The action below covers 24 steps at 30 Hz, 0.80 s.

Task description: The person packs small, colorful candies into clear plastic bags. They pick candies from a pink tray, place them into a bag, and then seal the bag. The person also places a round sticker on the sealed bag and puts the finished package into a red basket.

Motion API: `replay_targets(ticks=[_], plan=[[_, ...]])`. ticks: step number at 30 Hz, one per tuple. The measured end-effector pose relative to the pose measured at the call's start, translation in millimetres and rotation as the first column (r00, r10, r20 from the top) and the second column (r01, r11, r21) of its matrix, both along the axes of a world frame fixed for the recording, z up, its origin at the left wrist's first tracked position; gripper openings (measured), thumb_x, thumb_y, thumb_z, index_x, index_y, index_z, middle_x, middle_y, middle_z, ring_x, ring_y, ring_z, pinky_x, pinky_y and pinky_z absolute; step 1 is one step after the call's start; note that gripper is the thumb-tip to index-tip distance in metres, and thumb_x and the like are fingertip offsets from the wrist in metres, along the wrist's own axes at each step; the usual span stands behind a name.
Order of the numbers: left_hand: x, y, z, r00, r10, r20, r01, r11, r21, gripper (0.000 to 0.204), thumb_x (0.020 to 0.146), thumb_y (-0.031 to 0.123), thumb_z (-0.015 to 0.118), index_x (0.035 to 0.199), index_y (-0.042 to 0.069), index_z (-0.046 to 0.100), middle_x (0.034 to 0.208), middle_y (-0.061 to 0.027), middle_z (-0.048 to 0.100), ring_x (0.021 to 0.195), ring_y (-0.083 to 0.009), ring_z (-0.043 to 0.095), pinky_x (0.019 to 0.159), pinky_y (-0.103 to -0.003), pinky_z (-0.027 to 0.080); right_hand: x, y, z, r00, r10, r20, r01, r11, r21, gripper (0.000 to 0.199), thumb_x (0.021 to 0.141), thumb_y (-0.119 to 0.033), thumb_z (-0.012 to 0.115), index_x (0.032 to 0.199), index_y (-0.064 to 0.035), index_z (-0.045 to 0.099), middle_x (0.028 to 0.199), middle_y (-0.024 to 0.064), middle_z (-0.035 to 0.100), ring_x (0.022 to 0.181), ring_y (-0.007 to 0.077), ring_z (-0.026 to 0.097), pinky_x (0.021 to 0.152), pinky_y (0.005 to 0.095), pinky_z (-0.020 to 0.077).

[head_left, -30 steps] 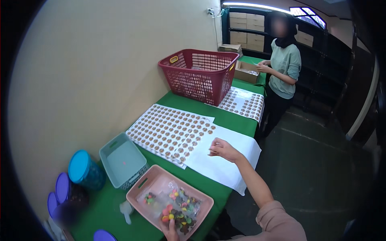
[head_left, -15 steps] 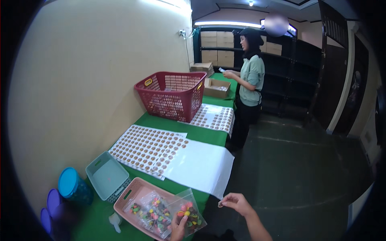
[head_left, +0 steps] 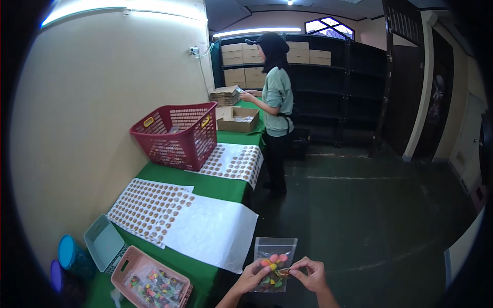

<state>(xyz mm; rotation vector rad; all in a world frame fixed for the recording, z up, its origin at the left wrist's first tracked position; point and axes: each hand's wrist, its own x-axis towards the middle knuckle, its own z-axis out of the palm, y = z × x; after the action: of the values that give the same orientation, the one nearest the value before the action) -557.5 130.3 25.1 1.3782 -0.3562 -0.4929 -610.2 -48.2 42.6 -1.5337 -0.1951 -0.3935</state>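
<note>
Both hands' fingers pinching clear candy bag (head_left: 273,263), left hand (head_left: 252,275), right hand (head_left: 310,274), forearms cut off.

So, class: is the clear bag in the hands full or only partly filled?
Partly filled. The bag holds coloured sweets only in its lower half; the top shows clear. The left hand and right hand pinch it.

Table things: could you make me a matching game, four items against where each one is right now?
Things:
1. red basket
2. clear bag of sweets
3. pink tray
4. open cardboard box

Places:
A. at the near end of the green table, holding wrapped sweets
B. in front of the co-worker at the far end
C. held off the table edge by the left hand and right hand
D. against the wall, beside a sticker sheet

Pairs: 1-D, 2-C, 3-A, 4-B
</note>
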Motion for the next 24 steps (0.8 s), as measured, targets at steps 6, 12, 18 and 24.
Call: replay_targets(ticks=[6,12,18,24], plan=[[47.9,-35.5,10.0,0.986,-0.157,0.058,0.157,0.988,-0.007,0.034,0.079,0.017,0.054,0.106,0.0,0.044,0.096,-0.0061,0.052,0.089,-0.0122,0.049,0.077,-0.026,0.04,53.5,-33.2,15.5,0.986,-0.095,0.14,0.133,0.946,-0.297,0.012,0.061,-0.001,0.066,0.071,-0.0044,0.062,0.07,0.0045,0.061,0.064,0.0125,0.054,0.061,0.0228,0.0409],[110.9,-43.5,-13.3,0.999,0.033,-0.016,-0.034,0.999,-0.024,0.031,0.077,0.013,0.056,0.104,0.0,0.045,0.091,-0.0062,0.054,0.084,-0.0113,0.051,0.073,-0.024,0.041,151.5,-43.3,0.7,0.965,0.097,0.242,0.025,0.89,-0.455,0.012,0.063,-0.008,0.065,0.074,-0.0084,0.062,0.077,0.0053,0.061,0.067,0.0163,0.055,0.063,0.0262,0.0392],[206.0,-38.8,-1.8,0.97,0.23,0.077,-0.223,0.971,-0.086,0.023,0.075,0.01,0.056,0.094,-0.001,0.05,0.087,-0.0066,0.056,0.082,-0.0124,0.052,0.075,-0.026,0.041,275.4,-36.7,16.1,0.91,0.343,0.234,-0.165,0.816,-0.554,0.011,0.069,-0.012,0.06,0.08,-0.0092,0.061,0.076,0.0024,0.057,0.068,0.016,0.053,0.064,0.0273,0.0382],[275.6,-24.8,4.0,0.927,0.351,0.134,-0.349,0.936,-0.035,0.026,0.075,0.007,0.056,0.098,-0.002,0.048,0.089,-0.0066,0.055,0.082,-0.0116,0.053,0.073,-0.025,0.042,365.0,-25.9,40.6,0.834,0.534,0.136,-0.377,0.733,-0.566,0.011,0.071,-0.013,0.058,0.081,-0.0084,0.06,0.074,0.0024,0.056,0.067,0.0159,0.053,0.063,0.027,0.0393]])
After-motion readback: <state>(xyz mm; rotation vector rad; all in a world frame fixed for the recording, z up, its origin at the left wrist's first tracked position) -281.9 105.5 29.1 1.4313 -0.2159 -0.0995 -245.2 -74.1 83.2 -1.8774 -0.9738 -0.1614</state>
